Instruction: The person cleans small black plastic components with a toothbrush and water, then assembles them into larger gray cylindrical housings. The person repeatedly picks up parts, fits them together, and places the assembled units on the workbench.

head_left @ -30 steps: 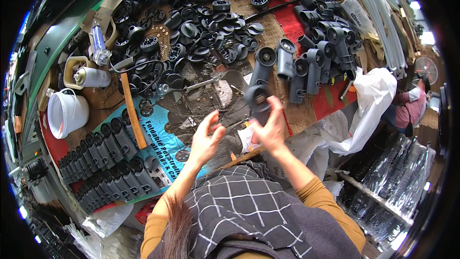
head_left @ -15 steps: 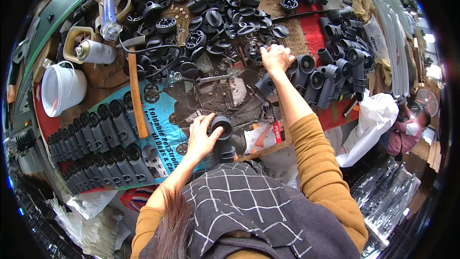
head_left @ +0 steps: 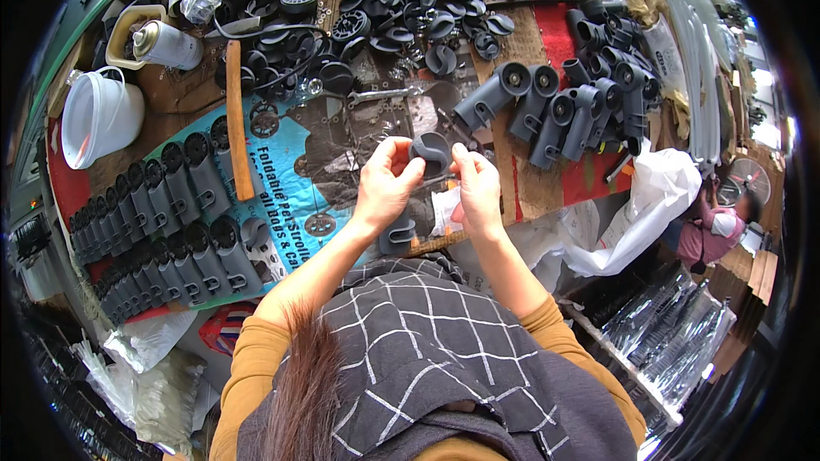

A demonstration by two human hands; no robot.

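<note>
A single head-worn fisheye camera looks steeply down, close over the hands (head_left: 431,188). The cluttered surface (head_left: 179,94) curves toward the rim.

matt black plastic joint piece (head_left: 430,150), smooth wooden hammer handle (head_left: 236,124), glossy white plastic bucket (head_left: 98,115), crinkled white plastic bag (head_left: 653,205)

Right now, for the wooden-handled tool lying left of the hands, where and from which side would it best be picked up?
Probably mid-shaft on the wooden handle, from above. It lies flat, running away from the person, its long sides bare, between the rows of dark plastic joints and the loose black parts. Both hands, left hand and right hand, are around a black round part.
</note>
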